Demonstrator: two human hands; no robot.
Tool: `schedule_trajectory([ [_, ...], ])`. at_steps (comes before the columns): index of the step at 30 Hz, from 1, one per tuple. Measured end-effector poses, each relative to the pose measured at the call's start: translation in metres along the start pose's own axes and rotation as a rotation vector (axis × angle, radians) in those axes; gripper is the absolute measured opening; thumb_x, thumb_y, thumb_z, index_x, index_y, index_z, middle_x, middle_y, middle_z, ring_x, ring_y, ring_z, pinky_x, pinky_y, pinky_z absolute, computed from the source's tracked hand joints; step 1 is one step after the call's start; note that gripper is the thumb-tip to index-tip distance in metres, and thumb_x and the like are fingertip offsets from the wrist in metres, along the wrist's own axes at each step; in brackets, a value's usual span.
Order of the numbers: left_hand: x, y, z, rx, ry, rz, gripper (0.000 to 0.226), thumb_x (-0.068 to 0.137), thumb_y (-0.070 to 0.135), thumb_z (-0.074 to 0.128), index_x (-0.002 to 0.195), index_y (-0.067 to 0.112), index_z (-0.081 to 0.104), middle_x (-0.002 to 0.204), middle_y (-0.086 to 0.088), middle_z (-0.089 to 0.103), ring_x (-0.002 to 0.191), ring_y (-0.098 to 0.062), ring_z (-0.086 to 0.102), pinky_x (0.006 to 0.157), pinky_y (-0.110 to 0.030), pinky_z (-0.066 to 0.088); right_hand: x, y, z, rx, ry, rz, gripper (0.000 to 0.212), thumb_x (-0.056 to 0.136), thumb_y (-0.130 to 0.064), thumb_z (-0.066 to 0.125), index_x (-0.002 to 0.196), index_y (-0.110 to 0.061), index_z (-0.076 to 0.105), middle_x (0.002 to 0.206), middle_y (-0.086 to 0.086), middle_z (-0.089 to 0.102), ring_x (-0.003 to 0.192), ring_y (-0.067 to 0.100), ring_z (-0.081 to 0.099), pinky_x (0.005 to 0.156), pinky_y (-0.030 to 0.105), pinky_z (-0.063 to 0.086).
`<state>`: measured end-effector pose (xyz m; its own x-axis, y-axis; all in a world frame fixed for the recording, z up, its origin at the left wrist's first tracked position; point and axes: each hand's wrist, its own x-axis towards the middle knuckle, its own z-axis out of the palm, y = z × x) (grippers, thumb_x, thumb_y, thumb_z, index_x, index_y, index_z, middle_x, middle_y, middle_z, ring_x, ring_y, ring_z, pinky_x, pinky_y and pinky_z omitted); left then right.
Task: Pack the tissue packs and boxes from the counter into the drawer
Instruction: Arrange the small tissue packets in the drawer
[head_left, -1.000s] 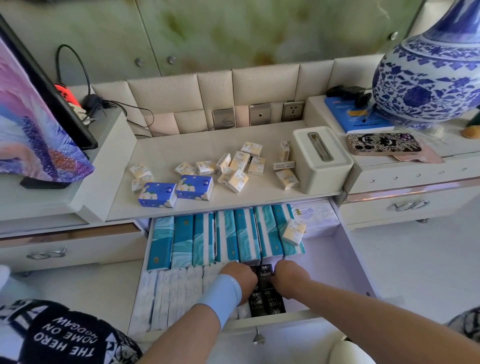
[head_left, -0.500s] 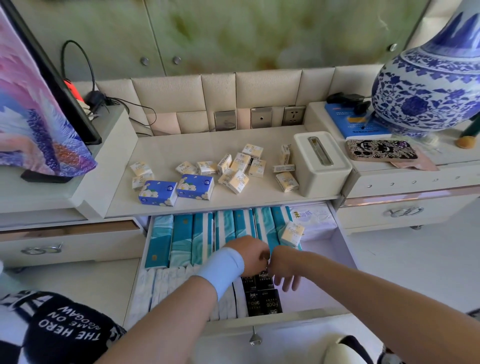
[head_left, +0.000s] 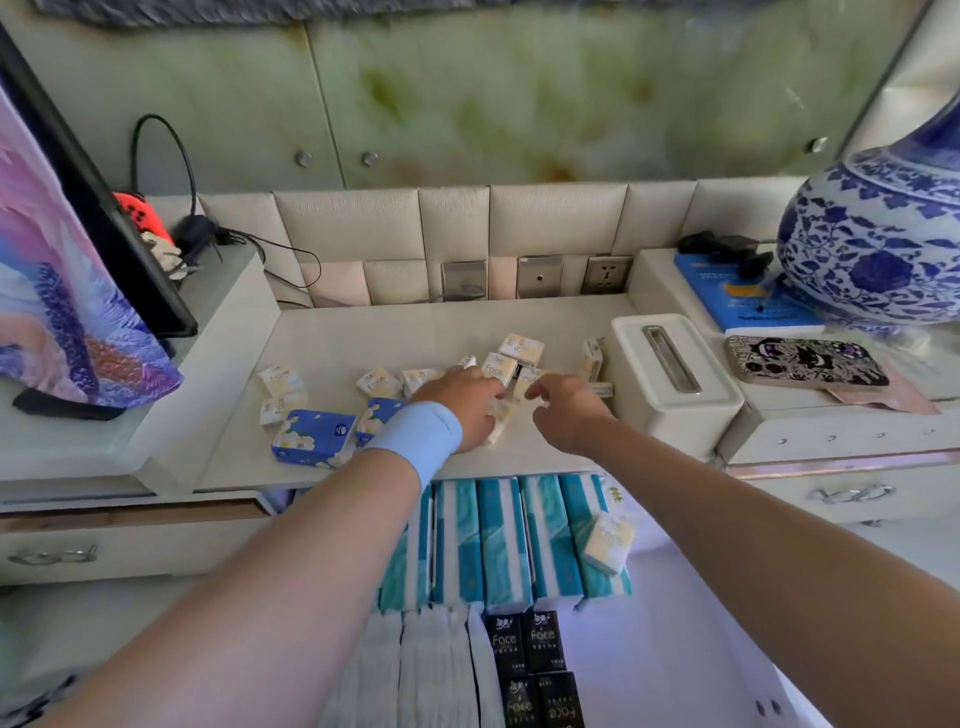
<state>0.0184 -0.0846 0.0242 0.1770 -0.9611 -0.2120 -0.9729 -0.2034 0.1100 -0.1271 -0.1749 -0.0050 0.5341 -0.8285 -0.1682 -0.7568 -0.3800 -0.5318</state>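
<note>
Left of the dispenser (head_left: 670, 374), on the surface (head_left: 363, 332), my left grip (head_left: 462, 405) curls round one small pack (head_left: 497, 423); whether my curled right grip (head_left: 566, 413) holds another I cannot tell; I should pinch each pack flat before lowering it to the drawer (head_left: 675, 649).

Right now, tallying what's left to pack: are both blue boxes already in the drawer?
No, both blue boxes sit on the counter, just left of the left hand.

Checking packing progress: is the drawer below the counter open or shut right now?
Open. The drawer is pulled out below the counter, with teal tissue packs and black packs visible inside.
</note>
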Motion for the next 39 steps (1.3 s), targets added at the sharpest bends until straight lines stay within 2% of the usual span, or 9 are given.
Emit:
schedule_trajectory([
  [9,0.068,0.001,0.026,0.174,-0.041,0.051,0.047,0.099,0.043,0.041,0.145,0.048,0.036,0.163,0.002,-0.004,0.148,-0.032,-0.003,0.119,-0.053,0.007,0.091,0.005,-0.007,-0.250,0.067,-0.109,0.043,0.089,-0.019,0.053,0.126,-0.041,0.060,0.151,-0.001,0.033,0.138,0.023,0.031,0.111,0.039,0.035],
  [11,0.075,-0.008,0.028,0.146,-0.062,0.011,0.045,0.098,0.048,0.038,0.143,0.048,0.039,0.163,0.001,-0.001,0.148,-0.031,-0.001,0.118,-0.055,0.005,0.105,0.004,-0.006,-0.258,0.030,-0.124,0.038,0.090,-0.030,0.056,0.127,-0.039,0.057,0.155,-0.002,0.030,0.141,0.023,0.028,0.112,0.042,0.035],
  [13,0.080,-0.020,0.030,0.139,-0.048,-0.036,0.042,0.098,0.052,0.036,0.138,0.047,0.045,0.162,0.000,0.008,0.146,-0.028,0.005,0.116,-0.053,0.009,0.117,0.003,-0.003,-0.241,0.006,-0.147,0.035,0.089,-0.037,0.060,0.124,-0.031,0.055,0.144,0.003,0.044,0.127,0.025,0.044,0.102,0.041,0.043],
  [16,0.086,-0.034,0.030,0.097,-0.006,-0.110,0.040,0.096,0.055,0.038,0.133,0.046,0.049,0.156,0.000,0.022,0.142,-0.026,0.014,0.111,-0.045,0.021,0.131,-0.001,0.001,-0.141,0.033,-0.088,0.035,0.088,-0.024,0.064,0.119,-0.024,0.048,0.116,0.003,0.056,0.090,0.018,0.056,0.074,0.032,0.052],
  [18,0.088,-0.039,0.029,0.064,-0.006,-0.151,0.040,0.095,0.055,0.039,0.132,0.045,0.049,0.153,0.002,0.028,0.141,-0.026,0.015,0.110,-0.042,0.021,0.138,0.000,0.001,-0.034,0.116,-0.006,0.045,0.086,-0.014,0.064,0.123,-0.024,0.042,0.117,0.005,0.049,0.084,0.020,0.058,0.069,0.033,0.058],
  [24,0.087,-0.045,0.030,-0.087,0.102,-0.126,0.033,0.090,0.056,0.048,0.116,0.042,0.062,0.151,0.006,0.033,0.141,-0.020,0.016,0.115,-0.041,0.014,0.137,0.003,0.002,-0.119,0.116,-0.022,0.067,0.083,-0.023,0.059,0.139,-0.045,0.030,0.126,0.009,0.037,0.096,0.027,0.052,0.065,0.030,0.052],
  [28,0.074,-0.041,0.031,0.062,0.038,0.021,0.060,0.067,0.074,0.059,0.119,0.043,0.059,0.132,0.009,0.040,0.127,-0.020,0.028,0.111,-0.040,0.019,0.135,-0.003,0.020,-0.262,-0.014,-0.032,0.059,0.079,-0.049,0.065,0.132,-0.035,0.042,0.125,0.009,0.034,0.114,0.030,0.043,0.086,0.039,0.049],
  [36,0.054,-0.045,0.036,0.026,0.119,-0.012,0.070,0.069,0.066,0.062,0.127,0.030,0.052,0.131,0.006,0.042,0.125,-0.021,0.031,0.108,-0.035,0.023,0.121,-0.021,0.025,-0.183,0.228,-0.140,0.046,0.093,-0.030,0.058,0.135,-0.029,0.038,0.125,0.011,0.045,0.109,0.030,0.050,0.088,0.043,0.052],
  [39,0.044,-0.047,0.035,-0.052,0.214,-0.078,0.074,0.070,0.070,0.060,0.132,0.031,0.049,0.133,0.006,0.046,0.128,-0.020,0.034,0.109,-0.036,0.028,0.107,-0.023,0.003,-0.297,0.148,-0.166,0.047,0.088,-0.035,0.058,0.132,-0.034,0.043,0.124,0.009,0.044,0.102,0.029,0.053,0.079,0.040,0.054],
])
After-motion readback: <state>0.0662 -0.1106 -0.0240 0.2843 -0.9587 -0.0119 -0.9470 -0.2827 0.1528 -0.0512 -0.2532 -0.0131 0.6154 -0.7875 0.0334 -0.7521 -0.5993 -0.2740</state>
